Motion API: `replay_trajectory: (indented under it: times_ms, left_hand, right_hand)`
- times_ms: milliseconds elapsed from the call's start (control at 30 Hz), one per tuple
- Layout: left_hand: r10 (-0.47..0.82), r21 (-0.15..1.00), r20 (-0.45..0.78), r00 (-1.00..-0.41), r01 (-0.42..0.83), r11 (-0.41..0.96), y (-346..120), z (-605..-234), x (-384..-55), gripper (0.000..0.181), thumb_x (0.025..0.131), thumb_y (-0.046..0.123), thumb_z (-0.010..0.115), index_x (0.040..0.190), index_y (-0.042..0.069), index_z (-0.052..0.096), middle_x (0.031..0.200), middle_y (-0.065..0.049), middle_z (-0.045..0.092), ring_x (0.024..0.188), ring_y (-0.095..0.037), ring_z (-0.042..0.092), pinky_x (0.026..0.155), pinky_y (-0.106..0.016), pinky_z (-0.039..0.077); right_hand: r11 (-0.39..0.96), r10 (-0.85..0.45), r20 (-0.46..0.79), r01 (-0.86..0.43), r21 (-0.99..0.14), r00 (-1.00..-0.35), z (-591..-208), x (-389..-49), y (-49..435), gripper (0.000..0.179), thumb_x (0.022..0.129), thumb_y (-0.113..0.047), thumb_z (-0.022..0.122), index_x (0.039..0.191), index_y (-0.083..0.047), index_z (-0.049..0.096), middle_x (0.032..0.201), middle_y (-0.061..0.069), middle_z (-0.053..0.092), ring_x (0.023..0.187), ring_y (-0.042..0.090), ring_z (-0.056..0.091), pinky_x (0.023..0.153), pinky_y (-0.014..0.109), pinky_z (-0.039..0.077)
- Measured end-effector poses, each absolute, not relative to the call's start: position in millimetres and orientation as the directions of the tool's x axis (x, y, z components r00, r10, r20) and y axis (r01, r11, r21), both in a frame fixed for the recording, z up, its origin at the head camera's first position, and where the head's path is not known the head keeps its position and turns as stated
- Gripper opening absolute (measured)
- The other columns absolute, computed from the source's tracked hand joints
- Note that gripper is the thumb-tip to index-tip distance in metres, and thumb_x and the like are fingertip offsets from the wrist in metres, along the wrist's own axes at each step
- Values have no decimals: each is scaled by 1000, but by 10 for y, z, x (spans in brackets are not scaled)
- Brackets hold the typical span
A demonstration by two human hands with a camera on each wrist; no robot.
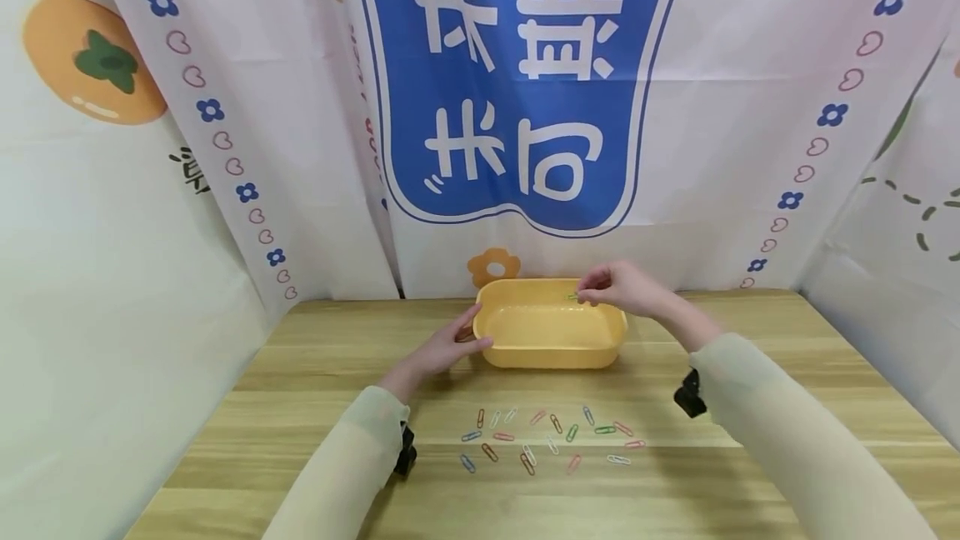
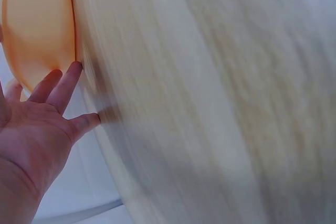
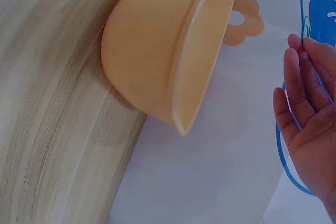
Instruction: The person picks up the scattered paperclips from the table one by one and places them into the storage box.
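Observation:
A yellow plastic basin (image 1: 551,358) stands at the back of the wooden table. My right hand (image 1: 626,288) is above the basin's right part and pinches a green paper clip (image 3: 307,27) between thumb and fingertip; the right wrist view shows the other fingers extended. At the basin's left end, my left hand (image 1: 448,346) rests its spread fingers (image 2: 64,87) against the outer wall, with the thumb apart from the others. Several loose paper clips (image 1: 572,432) in red, pink, blue, green, white and brown lie scattered on the table in front of the basin.
The wooden table (image 1: 337,357) ends against a white printed cloth (image 1: 322,157) hanging behind the basin. More white cloth hangs on both sides. Each wrist carries a small black device (image 1: 691,394).

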State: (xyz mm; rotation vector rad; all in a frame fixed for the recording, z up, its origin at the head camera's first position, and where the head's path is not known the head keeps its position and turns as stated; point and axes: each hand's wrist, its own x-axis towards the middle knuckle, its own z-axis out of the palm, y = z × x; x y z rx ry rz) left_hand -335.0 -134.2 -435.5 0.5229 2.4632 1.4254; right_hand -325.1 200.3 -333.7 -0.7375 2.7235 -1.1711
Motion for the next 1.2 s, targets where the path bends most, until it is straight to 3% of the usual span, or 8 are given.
replay_trajectory:
  times_ms: [167,267,400,467,700,967,1200]
  left_hand:
    - [434,886,-21,-901,184,425,-1353,-4385,-3353,82,92,36,67,157,22,19,155,-15,29,138,-28,35,111,-46,28]
    - [442,886,-29,-897,182,427,-1341,-4272,-3285,82,93,33,67,157,18,18,155,-19,26,139,-32,33,111,-49,27]
    - [448,893,-35,-894,173,415,-1335,-4242,-3270,81,95,27,66,157,14,15,154,-24,26,139,-37,29,111,-53,25]
    - [439,897,-39,-898,162,412,-1342,-4317,-3323,81,95,28,66,157,17,15,153,-22,27,140,-35,29,111,-52,24]
    - [427,891,-24,-904,175,420,-1340,-4365,-3338,80,94,33,65,157,20,18,154,-20,29,138,-33,34,111,-51,27]
    - [425,881,-34,-905,174,440,-1321,-4346,-3328,78,95,30,64,157,20,17,153,-19,31,138,-32,33,111,-49,26]
    - [409,880,-40,-911,162,446,-1333,-4364,-3329,78,95,32,64,157,22,18,152,-18,33,139,-33,33,111,-51,26]
  right_hand:
    - [566,-473,104,-393,-725,-875,-3437,-3418,1792,17,93,-11,66,100,5,70,90,13,71,83,32,63,79,46,52]
    - [558,-469,111,-391,-732,-876,-3511,-3498,1681,17,92,-10,66,99,5,70,86,8,70,83,35,62,77,43,53]
    - [536,-470,131,-401,-743,-873,-3641,-3587,1563,12,91,-5,66,96,6,70,87,16,70,82,38,63,76,47,53]
    - [532,-469,139,-404,-744,-872,-3707,-3616,1519,10,90,-3,66,94,6,70,88,18,70,80,38,64,78,51,52]
    - [556,-465,144,-415,-720,-873,-3854,-3665,1433,7,88,0,68,90,7,70,82,12,69,75,37,64,70,42,55]
    - [609,-441,121,-396,-688,-889,-3851,-3679,1469,19,89,-2,67,104,10,69,94,14,71,74,29,66,68,34,54]
    - [576,-446,147,-409,-707,-883,-3706,-3553,1638,18,90,-7,67,103,5,70,94,11,71,78,30,65,72,35,53]
